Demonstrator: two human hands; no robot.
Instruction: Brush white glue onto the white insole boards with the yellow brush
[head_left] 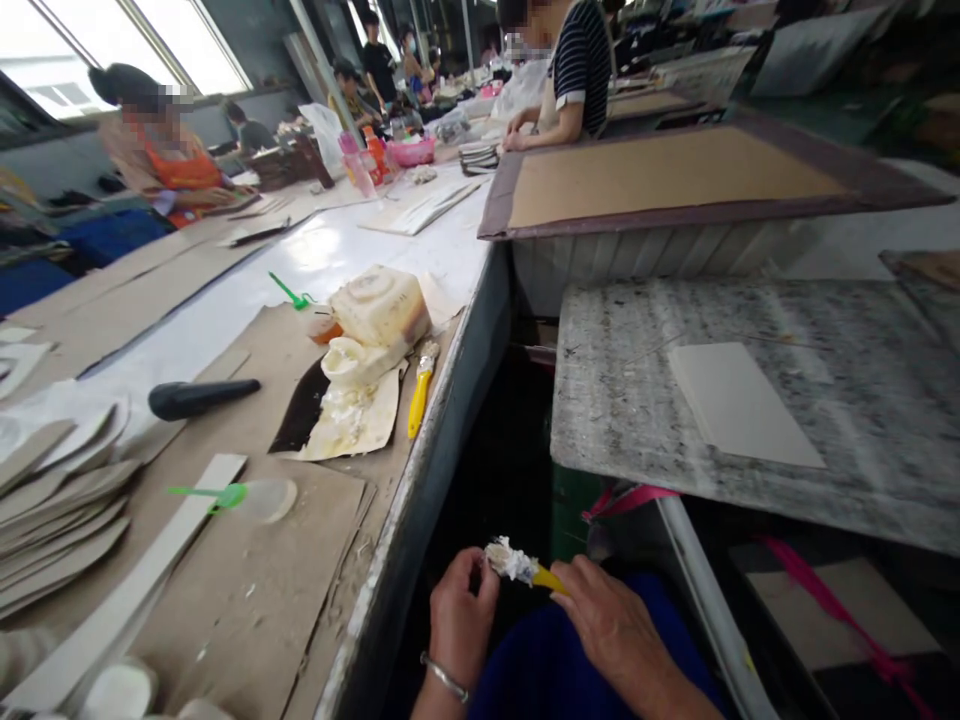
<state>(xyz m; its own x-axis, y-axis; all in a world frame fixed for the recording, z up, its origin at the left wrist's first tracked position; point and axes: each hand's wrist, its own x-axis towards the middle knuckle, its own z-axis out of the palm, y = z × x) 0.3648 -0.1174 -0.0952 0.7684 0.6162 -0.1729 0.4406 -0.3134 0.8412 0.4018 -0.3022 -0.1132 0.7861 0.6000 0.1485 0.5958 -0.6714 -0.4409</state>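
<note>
Low in the view, over my lap, my right hand [611,625] is closed around the yellow handle of a glue brush [521,567]. Its bristle head is caked with white glue. My left hand [459,612], a bracelet on its wrist, pinches the bristle tip with thumb and fingers. Both hands sit just off the edge of the long worktable [420,470].
On the worktable lie a second yellow brush [420,392], a glue-smeared tub [379,308], a black handle tool [201,397], a green scraper [225,495] and stacked grey card pieces [60,500]. A grey board [862,400] with a white sheet [742,405] stands right. Other people work at the far tables.
</note>
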